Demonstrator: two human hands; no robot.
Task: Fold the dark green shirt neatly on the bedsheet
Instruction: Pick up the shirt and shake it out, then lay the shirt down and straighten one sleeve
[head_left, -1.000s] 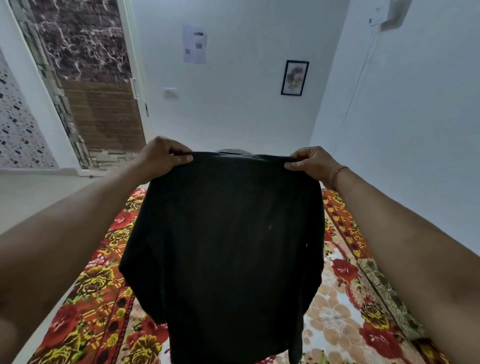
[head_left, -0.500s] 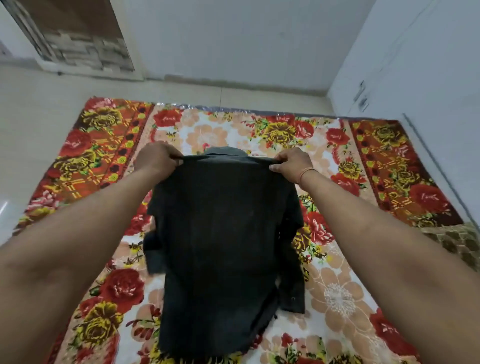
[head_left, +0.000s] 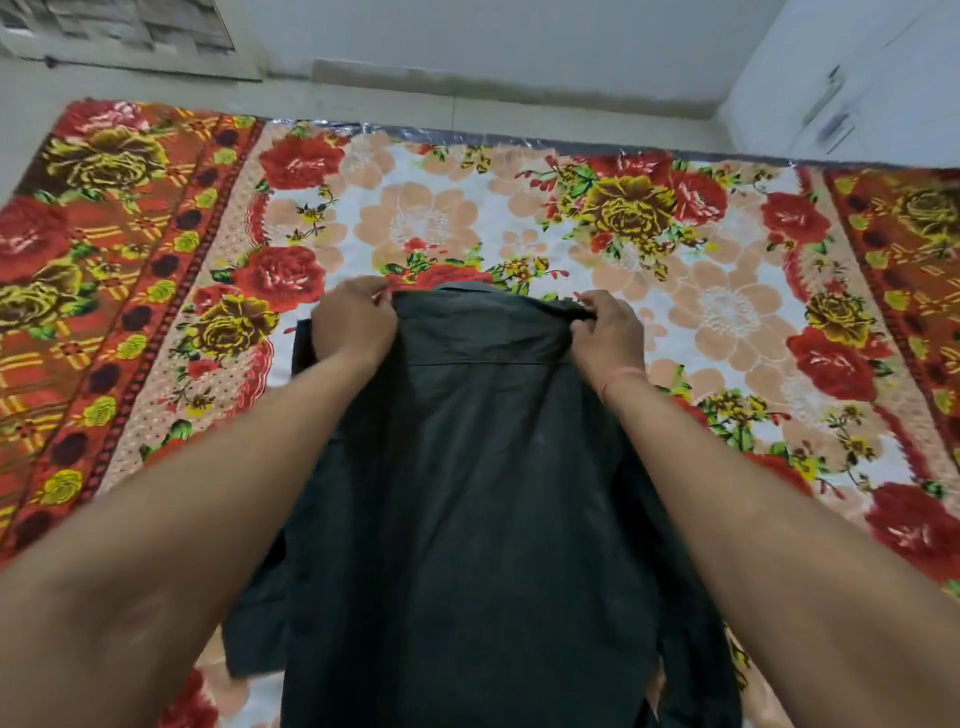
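Note:
The dark green shirt (head_left: 483, 493) lies back side up on the floral bedsheet (head_left: 426, 218), collar end farthest from me. My left hand (head_left: 353, 325) grips its left shoulder. My right hand (head_left: 605, 330) pinches the right shoulder seam beside the collar. Both sleeves hang folded along the shirt's sides, partly under my forearms. The shirt's lower hem runs out of the bottom of the view.
The bedsheet is spread on a pale floor (head_left: 156, 93). A white wall (head_left: 493, 36) runs along the far side, and a white cabinet (head_left: 852, 83) stands at the far right. A stone-patterned doorway (head_left: 119, 26) is at the far left.
The shirt was held up in the air a second ago. Both hands have lowered it onto the bedsheet, and the view has tilted down toward the floor.

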